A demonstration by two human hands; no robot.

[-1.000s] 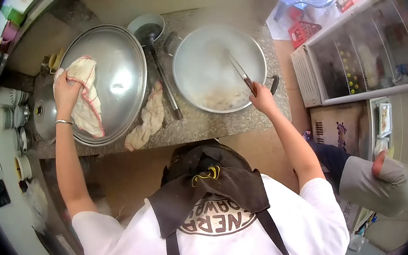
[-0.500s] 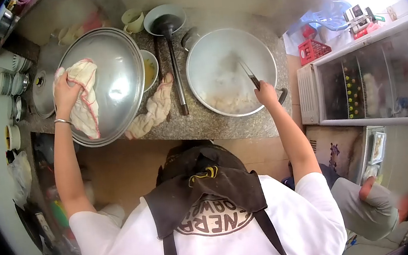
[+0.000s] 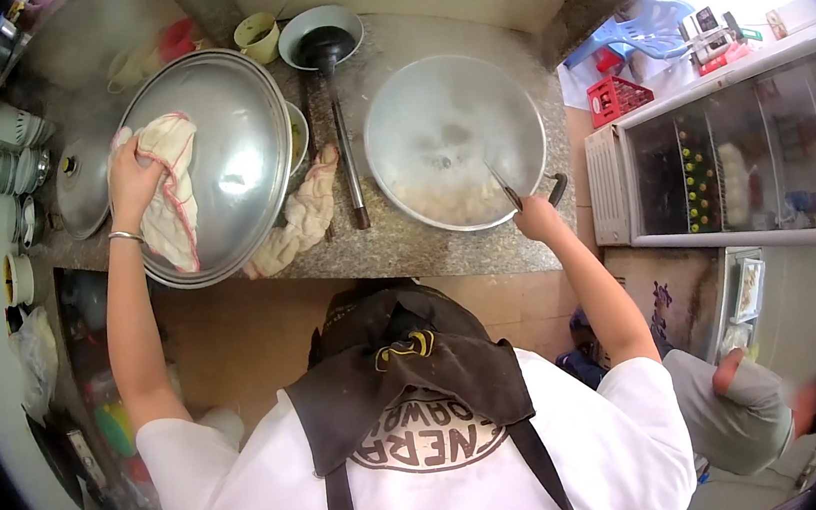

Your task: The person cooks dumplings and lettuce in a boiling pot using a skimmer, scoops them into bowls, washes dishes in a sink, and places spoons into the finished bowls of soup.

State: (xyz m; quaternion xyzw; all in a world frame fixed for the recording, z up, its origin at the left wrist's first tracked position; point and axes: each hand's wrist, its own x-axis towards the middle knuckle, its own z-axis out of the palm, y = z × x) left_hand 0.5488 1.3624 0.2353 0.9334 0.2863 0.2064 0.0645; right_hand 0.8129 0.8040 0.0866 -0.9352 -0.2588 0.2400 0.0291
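Observation:
My left hand [image 3: 131, 186] is closed on a white cloth [image 3: 170, 181] with red edging, and through it holds a large round metal pot lid [image 3: 235, 164] at the left of the counter. My right hand [image 3: 537, 218] grips the dark handle of metal tongs [image 3: 503, 186] at the lower right rim of a wide metal pot [image 3: 448, 74]. The tongs reach in over the pot. Pale food [image 3: 452, 198] lies in the pot's near part, blurred by steam. A black-headed ladle [image 3: 339, 112] with a long handle rests in a pale bowl [image 3: 360, 29] left of the pot.
A crumpled cloth [image 3: 307, 211] lies on the stone counter [image 3: 488, 254] beside the lid. Behind stands a light green cup [image 3: 257, 37]. A bowl [image 3: 298, 137] is partly under the lid. A display fridge [image 3: 612, 191] stands right, and another person [image 3: 738, 409] is at lower right.
My right hand and the tongs have shifted slightly down and toward me at the pot's rim. Steam over the pot is thinner. The left hand still holds the lid.

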